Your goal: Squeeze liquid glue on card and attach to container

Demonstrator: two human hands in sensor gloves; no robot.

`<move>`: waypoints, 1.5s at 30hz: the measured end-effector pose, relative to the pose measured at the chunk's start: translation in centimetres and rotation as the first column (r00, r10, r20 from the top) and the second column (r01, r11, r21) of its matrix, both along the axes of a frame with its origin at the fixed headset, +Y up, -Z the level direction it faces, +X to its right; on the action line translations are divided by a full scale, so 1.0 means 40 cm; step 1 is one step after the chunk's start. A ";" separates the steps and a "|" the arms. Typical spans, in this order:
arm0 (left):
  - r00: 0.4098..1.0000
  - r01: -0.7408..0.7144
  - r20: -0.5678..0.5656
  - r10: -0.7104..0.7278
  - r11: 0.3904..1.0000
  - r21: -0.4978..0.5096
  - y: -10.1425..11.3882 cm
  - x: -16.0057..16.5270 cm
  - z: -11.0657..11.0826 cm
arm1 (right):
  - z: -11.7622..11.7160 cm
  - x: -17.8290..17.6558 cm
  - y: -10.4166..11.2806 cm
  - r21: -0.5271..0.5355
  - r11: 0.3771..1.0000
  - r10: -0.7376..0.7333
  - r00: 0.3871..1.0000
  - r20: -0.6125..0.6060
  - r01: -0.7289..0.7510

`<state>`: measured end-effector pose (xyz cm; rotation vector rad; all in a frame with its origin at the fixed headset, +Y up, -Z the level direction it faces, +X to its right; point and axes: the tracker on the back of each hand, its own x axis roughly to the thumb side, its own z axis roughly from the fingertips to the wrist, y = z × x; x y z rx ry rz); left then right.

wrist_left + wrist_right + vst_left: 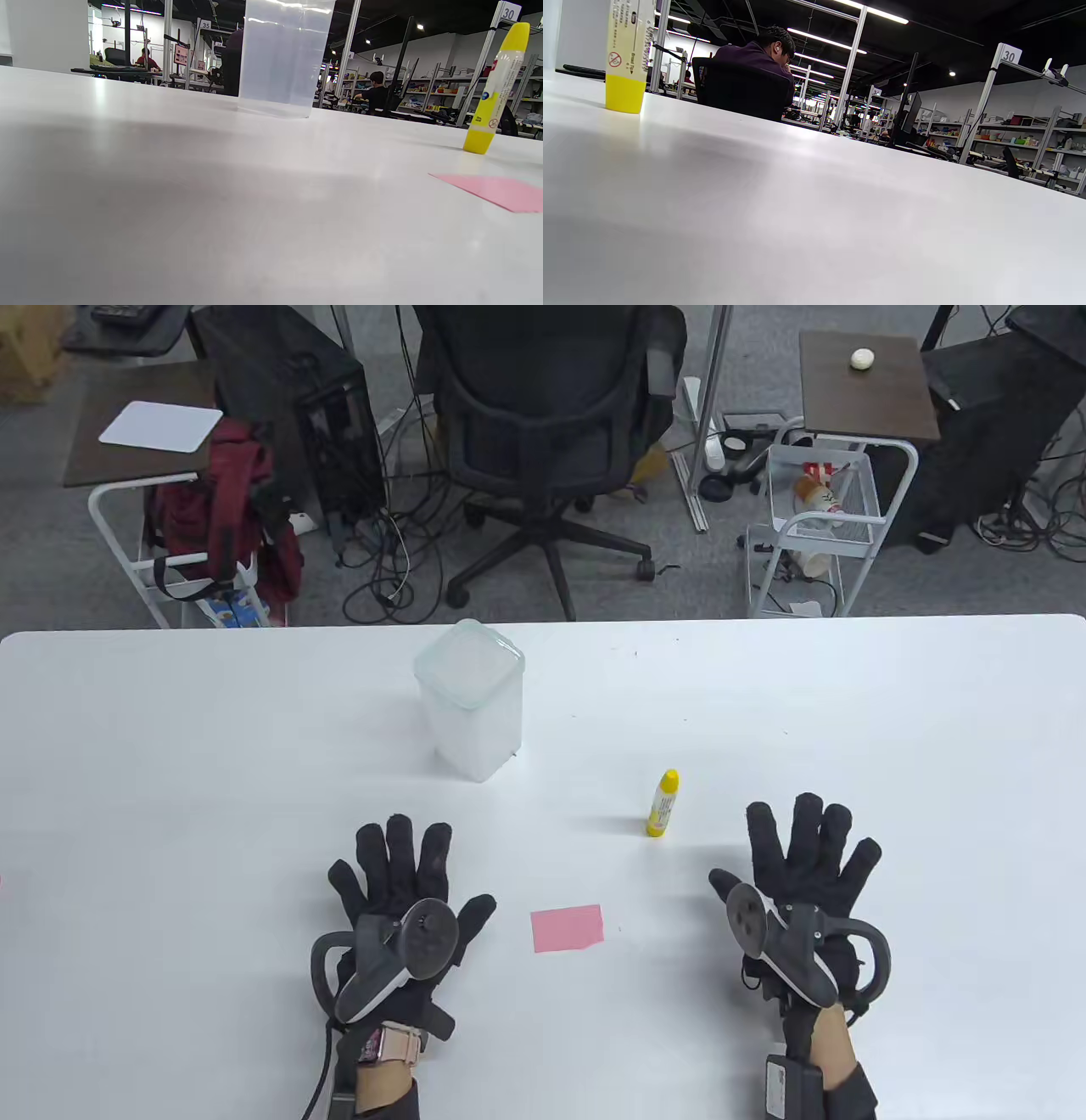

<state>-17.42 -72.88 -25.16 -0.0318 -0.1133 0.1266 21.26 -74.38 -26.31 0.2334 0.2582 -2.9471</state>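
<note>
Glue bottle (662, 804) between card (567, 927), container (469, 698)

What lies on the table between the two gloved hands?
Only the pink card, flat between left hand and right hand; table view shows it.

A black office chair (543, 432) is set on grey carpet (611, 585) behind the white table (170, 780). White side carts (836, 475) are seen, with ceiling strip lights (874, 10) and what may be shelving (1022, 140).
</note>
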 end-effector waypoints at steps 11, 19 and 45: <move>1.000 -0.023 -0.002 0.023 0.999 -0.039 -0.002 0.000 -0.004 | 0.004 -0.003 0.000 -0.037 0.999 -0.025 1.000 0.004 0.025; 0.994 -0.104 -0.035 0.103 0.994 -0.035 0.058 0.013 -0.047 | 0.010 -0.010 0.003 -0.023 0.998 -0.054 0.998 -0.022 0.053; 0.948 -0.238 -0.253 0.193 0.957 -0.164 0.220 0.032 -0.493 | -0.055 0.071 -0.014 -0.100 0.983 -0.151 0.988 0.008 0.151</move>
